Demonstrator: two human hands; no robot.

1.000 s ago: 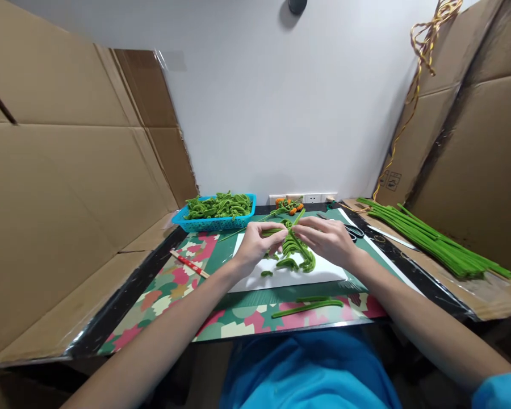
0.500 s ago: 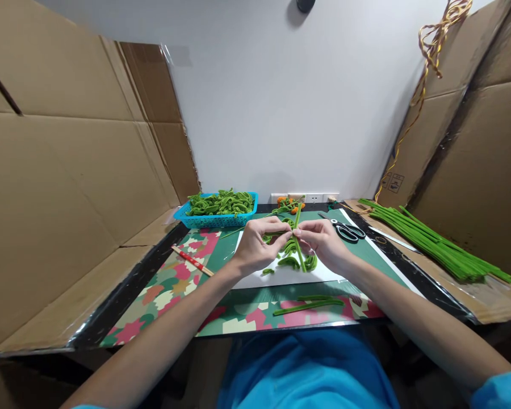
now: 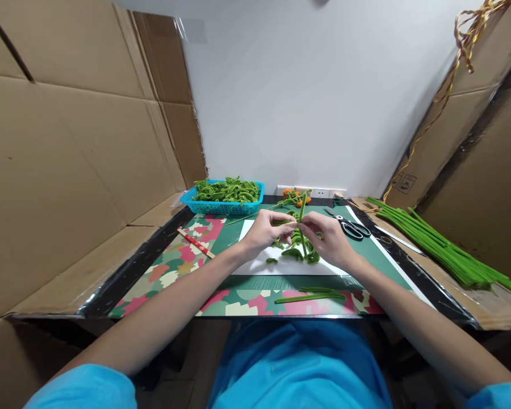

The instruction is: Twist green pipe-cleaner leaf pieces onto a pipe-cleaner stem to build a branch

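Above a white paper sheet (image 3: 255,268), my two hands meet with their fingertips close together. A green pipe cleaner (image 3: 304,205) stands nearly upright between them. My right hand (image 3: 323,233) pinches it around its middle. Closed too, my left hand (image 3: 267,230) holds another green pipe cleaner that crosses the upright one; its far part is hidden by the fingers. Beneath the hands, bent green pipe cleaner pieces (image 3: 292,254) lie on the paper, partly covered by my fingers. A small curled piece (image 3: 271,261) sits apart on the left.
A blue basket (image 3: 221,208) of bent green pieces stands at the back left. Black-handled scissors (image 3: 354,229) lie right of my hands. A bundle of straight green pipe cleaners (image 3: 447,244) rests far right. Chopsticks in a red wrapper (image 3: 196,243) lie left. Cardboard walls (image 3: 89,142) flank the table.
The view has shifted a little, so the scene sits somewhat differently in the picture. Both hands still hold the crossed pipe cleaners, with the fingers slightly rearranged.
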